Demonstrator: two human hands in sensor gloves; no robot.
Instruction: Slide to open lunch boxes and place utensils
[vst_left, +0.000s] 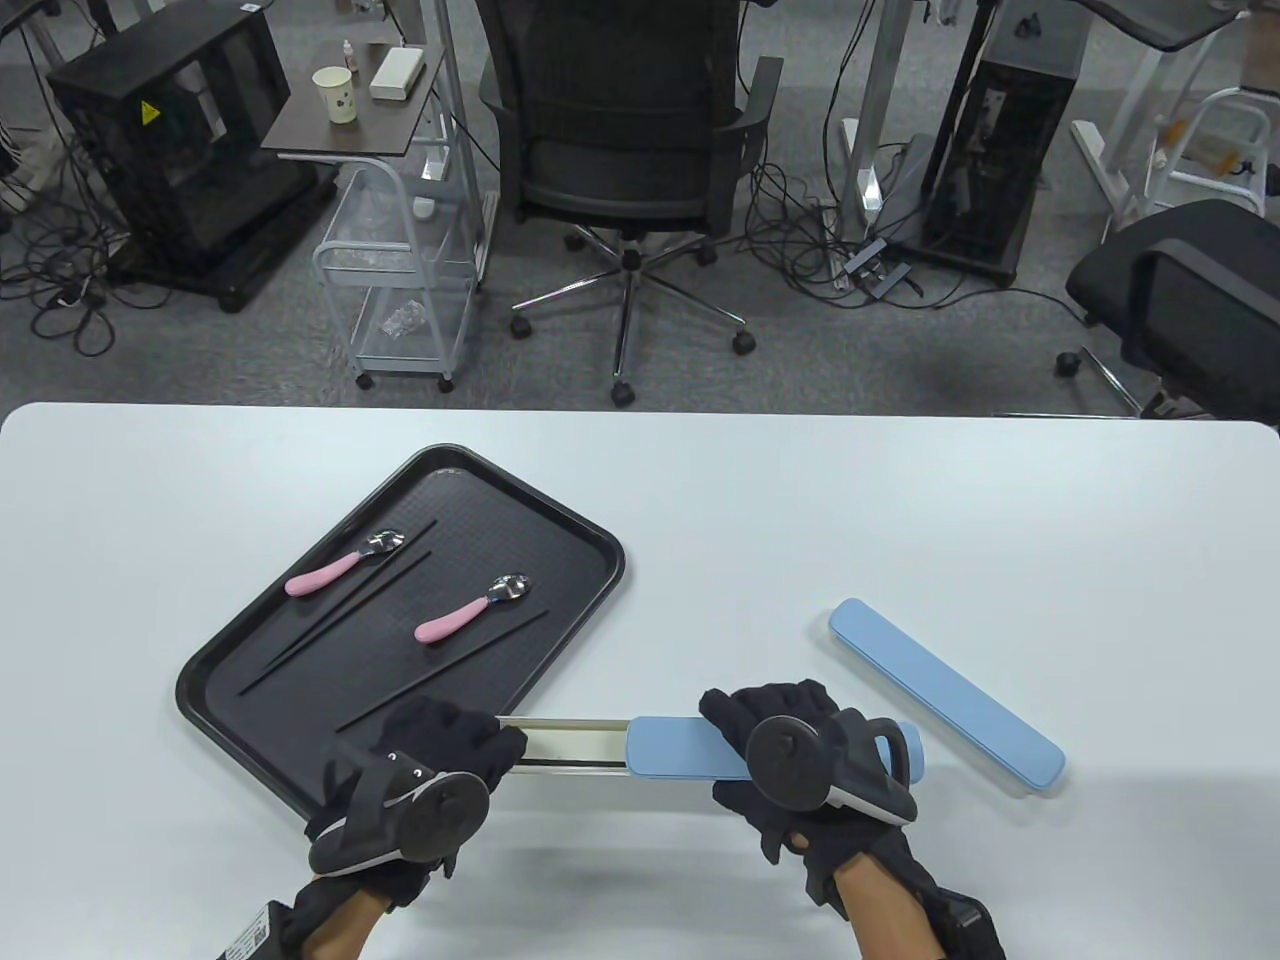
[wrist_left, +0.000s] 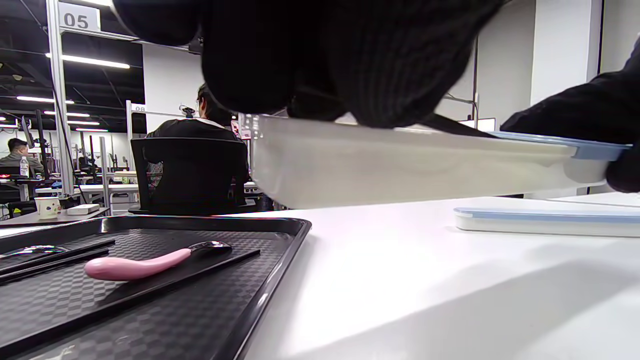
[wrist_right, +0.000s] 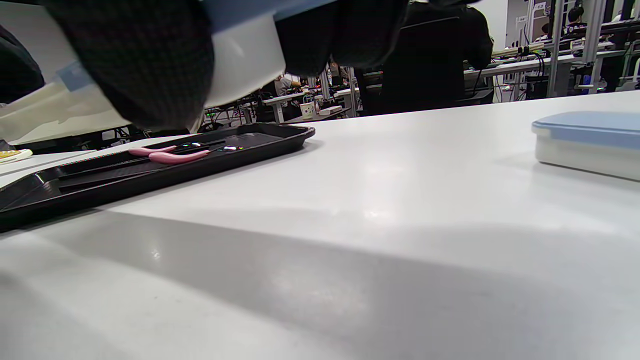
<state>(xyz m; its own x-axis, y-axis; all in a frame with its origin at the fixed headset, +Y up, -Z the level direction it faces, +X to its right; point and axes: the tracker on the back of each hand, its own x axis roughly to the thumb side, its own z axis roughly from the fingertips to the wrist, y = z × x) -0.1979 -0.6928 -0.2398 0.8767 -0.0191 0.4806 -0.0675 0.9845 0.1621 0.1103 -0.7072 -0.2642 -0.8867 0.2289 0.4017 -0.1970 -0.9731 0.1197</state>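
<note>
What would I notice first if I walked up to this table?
Two black-gloved hands, left and right, at the near edge hold a long lunch box in the air, its blue lid slid partway open. Left of them, a black tray holds pink-handled spoons and chopsticks. Another closed blue box lies on the right.

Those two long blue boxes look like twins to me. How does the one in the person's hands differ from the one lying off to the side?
The held box has its blue lid slid partway off, baring the pale tray inside; the other box is fully closed. The held box is raised off the table between the left hand and right hand; the other box lies untouched on it, angled diagonally. Both are long, slim, and blue-lidded over pale bases.
</note>
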